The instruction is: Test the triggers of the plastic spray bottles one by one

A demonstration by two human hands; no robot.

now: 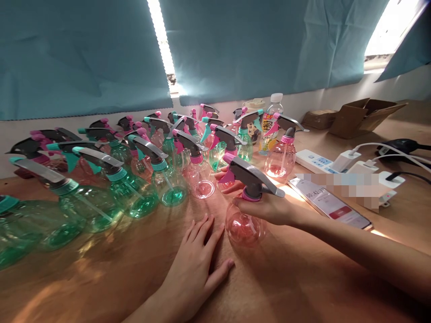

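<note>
My right hand [266, 208] is wrapped round the neck of a clear pink spray bottle [244, 226] with a grey and pink trigger head. The bottle is upright, at or just over the wooden table [289, 278]. Flat on the wood, just left of that bottle, lies my left hand [198, 255], fingers spread and holding nothing. Beyond my fingers stands another pink spray bottle [201, 177]. Beside it is a green spray bottle [170, 186], with more green bottles [134, 197] lined up to the left.
Several more pink and green spray bottles crowd the back. A drink bottle [274, 110] stands behind a pink spray bottle [281, 157]. To the right lie a phone [326, 202], a power strip [316, 161] with plugged-in chargers and cables, and an open cardboard box [362, 119]. Blue curtains [235, 49] hang behind.
</note>
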